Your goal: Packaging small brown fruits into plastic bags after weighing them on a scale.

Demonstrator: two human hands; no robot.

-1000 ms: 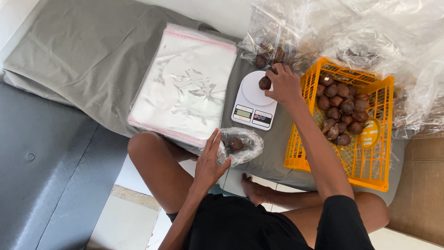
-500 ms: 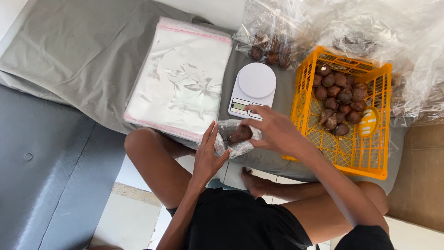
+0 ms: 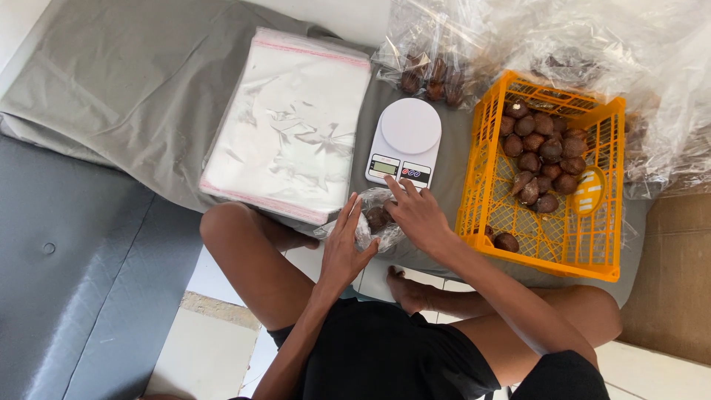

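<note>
Right at the near edge of the grey cloth (image 3: 148,96), a small clear plastic bag (image 3: 374,222) is held between two hands, with about two dark brown round fruits (image 3: 376,217) visible inside it; the exact count is hidden by the crinkled film. The left hand (image 3: 344,248) is laid flat against the bag's near side, fingers (image 3: 354,211) stretched out and pressed together, steadying it. The right hand (image 3: 415,211) is set on the bag's other side, fingers curled over its mouth; whether a fruit is pinched in them cannot be told.

Just beyond the bag, one white kitchen scale (image 3: 404,142) is placed, its round plate bare, its small display towards the person. To the left of the scale, one thick stack of clear bags (image 3: 289,141) with pink edge strips is laid flat on the cloth. To the right of the scale, one orange plastic crate (image 3: 592,252) is set, with roughly sixteen brown fruits (image 3: 541,152) piled at its far end and one more lying alone at the near corner. One orange oval tag (image 3: 589,190) is seen inside the crate, near its right wall.

Behind the scale and crate, several filled clear bags (image 3: 433,70) of the same fruits are heaped; their number cannot be counted. Bare knees and one foot (image 3: 411,292) are seen below the hands, over a light tiled floor (image 3: 215,355).
</note>
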